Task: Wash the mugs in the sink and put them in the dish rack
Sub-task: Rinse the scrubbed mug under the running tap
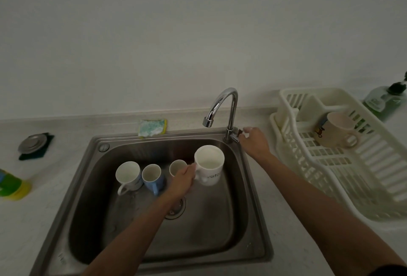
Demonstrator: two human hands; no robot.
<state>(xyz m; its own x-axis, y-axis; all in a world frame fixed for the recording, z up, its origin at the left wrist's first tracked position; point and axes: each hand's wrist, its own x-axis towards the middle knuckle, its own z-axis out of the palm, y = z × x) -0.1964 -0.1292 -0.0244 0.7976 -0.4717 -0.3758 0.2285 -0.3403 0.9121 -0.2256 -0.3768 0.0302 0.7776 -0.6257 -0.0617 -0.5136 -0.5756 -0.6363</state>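
Pale tabletop point(33, 220) surrounds the stainless steel sink point(72, 198). Your left grip point(182, 178) clamps the handle of a tall white ceramic mug point(209, 163) above the basin, three more mugs point(152, 174) to its left. Your right grip point(254, 141) pinches the small faucet lever point(239, 133), with the white plastic dish rack point(352, 187) to its right.

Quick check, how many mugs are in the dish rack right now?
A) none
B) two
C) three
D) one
D: only one mug sits in the dish rack. The left hand holds a white mug over the sink, and the right hand pinches the tap lever.
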